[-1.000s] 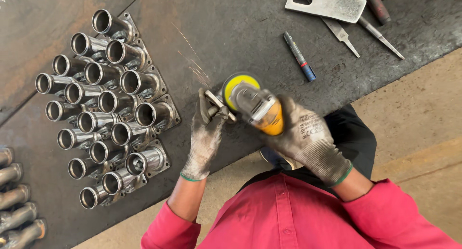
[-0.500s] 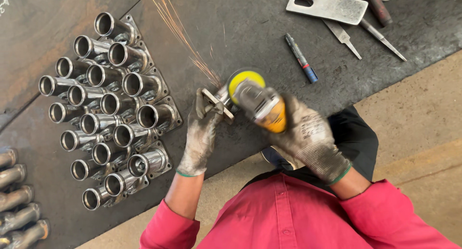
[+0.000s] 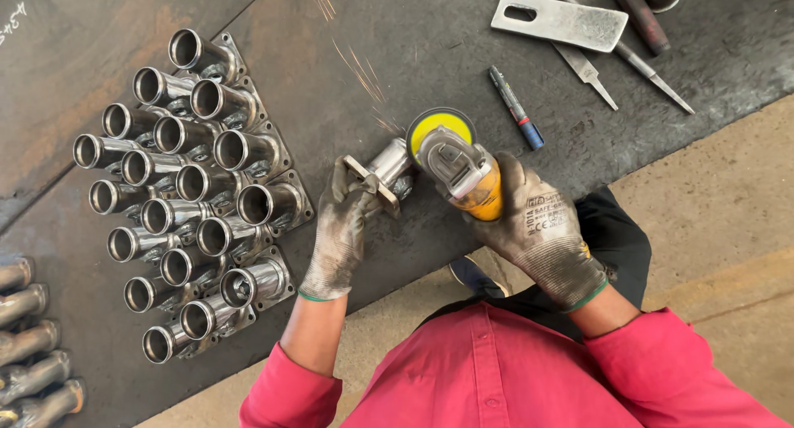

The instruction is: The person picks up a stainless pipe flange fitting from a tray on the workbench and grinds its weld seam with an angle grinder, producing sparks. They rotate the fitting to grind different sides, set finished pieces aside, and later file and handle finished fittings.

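— Sparks [image 3: 351, 60] first: where do they fly from?
— From the yellow disc [image 3: 440, 124] of the angle grinder [image 3: 463, 173], which touches the end of a steel tube fitting [image 3: 387, 165]. They streak away toward eleven o'clock across the dark steel counter [image 3: 397, 31].

— Which hand has the grinder?
— The right hand [image 3: 542, 229], in a grey work glove. Its grip is wrapped fully round the yellow body of the tool, fingers closed tight.

— And the left hand [image 3: 339, 229]?
— Gloved as well, its grip closed on the tube fitting at the square flange plate, pinning the piece at the middle of the counter. The tube end points toward three o'clock, into the disc.

— What lies around them?
— At nine o'clock of the hands, a packed batch of like flanged tubes [image 3: 190, 188], open mouths facing nine to ten o'clock, lying in rows. More tube pieces [image 3: 29, 345] sit at the picture's lower left edge, well apart from the batch. At one o'clock of the grinder lies a marker pen [image 3: 515, 107] with a blue end, and beyond it a flat steel plate with a slot [image 3: 562, 20] and some slim pointed hand tools [image 3: 628, 56].

— Where is the person?
— At six o'clock, in pink sleeves [image 3: 496, 378], beside the counter's edge, with pale floor [image 3: 728, 196] at four o'clock.
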